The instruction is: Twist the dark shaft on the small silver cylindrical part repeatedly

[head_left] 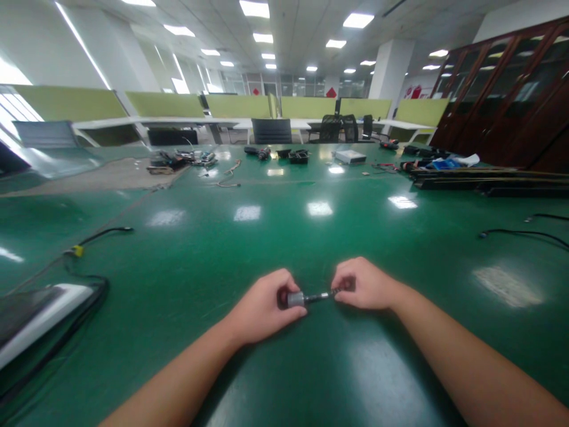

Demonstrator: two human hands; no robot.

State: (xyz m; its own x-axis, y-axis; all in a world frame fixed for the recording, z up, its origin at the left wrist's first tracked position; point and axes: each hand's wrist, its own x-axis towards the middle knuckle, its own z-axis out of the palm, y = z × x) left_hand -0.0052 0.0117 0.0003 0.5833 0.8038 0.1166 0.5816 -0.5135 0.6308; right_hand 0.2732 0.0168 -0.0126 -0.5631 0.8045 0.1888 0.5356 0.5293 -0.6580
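Near the middle of the green table, my left hand grips a grey and dark cylindrical tool between thumb and fingers. A thin metal shaft sticks out of the tool to the right and lies roughly level. At the shaft's far end, my right hand pinches the tip with thumb and fingers closed. The small dark piece at the right fingertips is too blurred to name. Both hands are low over the tabletop.
The green table spreads around the hands. A white-edged device with black cables lies at the left. Black cables lie at the right. Long dark bars, a silver box and black trays sit farther back.
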